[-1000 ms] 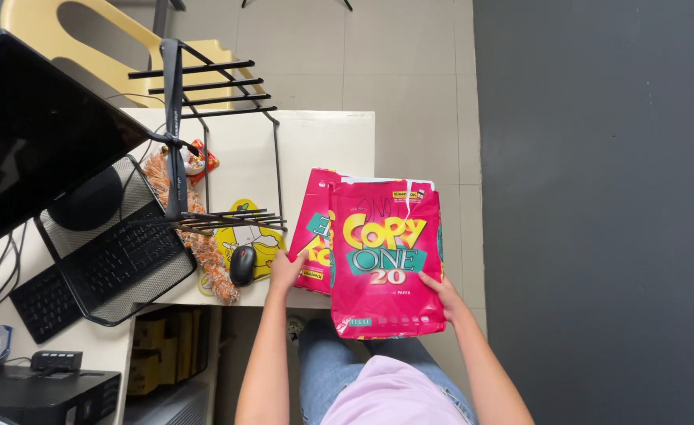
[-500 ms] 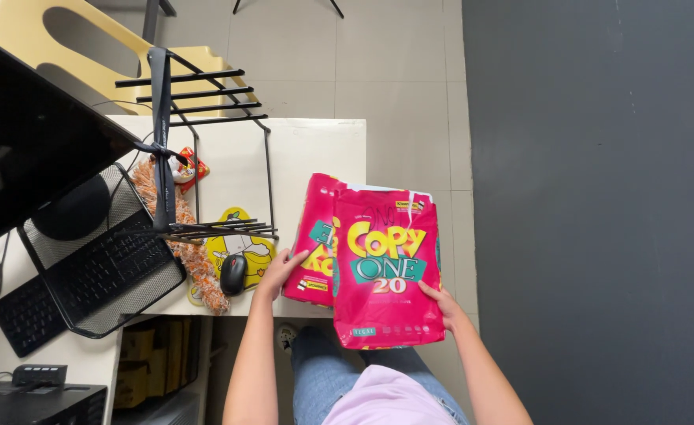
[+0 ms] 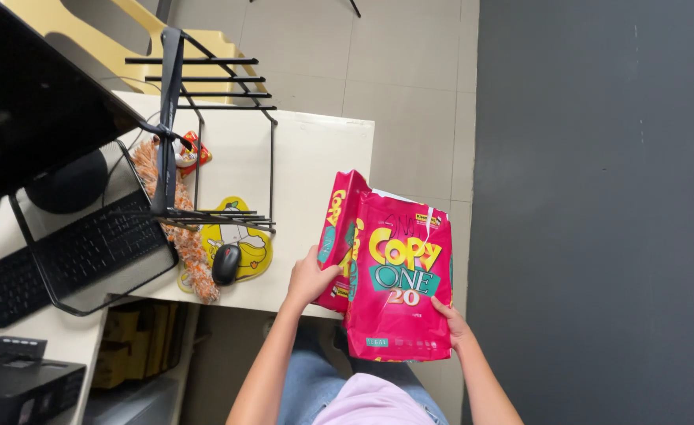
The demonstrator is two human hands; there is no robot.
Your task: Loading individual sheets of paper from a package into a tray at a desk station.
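Seen from above, at the near right corner of a pale surface (image 3: 307, 157). Front pink paper ream (image 3: 400, 275), upright and facing the camera, overhanging that corner above the lap. Second pink ream (image 3: 337, 236) just behind and left of the front ream, tilted on edge, its base resting on the corner. Left hand (image 3: 312, 277) gripping the second ream's lower left edge, fingers curled on its wrapper. Right hand (image 3: 453, 323) clasping the front ream's lower right edge, thumb on the face. Left of the front ream: black mouse (image 3: 225, 264) on a yellow mouse pad (image 3: 240, 240), black wire rack (image 3: 205, 142), keyboard (image 3: 71, 252). Beyond the corner, grey tiled floor (image 3: 402, 71).
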